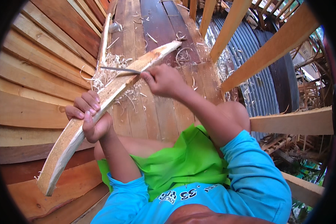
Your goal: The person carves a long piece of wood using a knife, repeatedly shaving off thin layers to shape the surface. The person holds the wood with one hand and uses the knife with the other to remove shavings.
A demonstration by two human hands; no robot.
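Grip on a board, seen from above. The left hand (99, 127) clasps the board (114, 89) near its lower half: the fingers, pressed together, bend around its left edge so that their tips rest on the upper face, and the thumb lies on the same face just below them. The board slants across the view, its near end well below and left of these fingers, with a few ragged fibres at the corner, and its far end above and right of the right hand (164, 80). The right fingers are curled tightly together in a fist around the knife (119, 69), whose handle they hide; the thumb lies along the side nearest the blade. From this fist the blade points left, crossing over the board above the left fingers; whether its edge bites into the wood cannot be told. Pale shavings (104, 76) lie heaped on the floor (158, 115) beyond the left fingertips, and more curls are scattered past the right knuckles. A wall (37, 100) of overlapping planks stands left of the left fingers. Well to the right of the right fingers, slanting posts (267, 52) stand before a corrugated sheet (252, 71). Below both hands are the green shorts (183, 156) and the blue shirt (254, 171).
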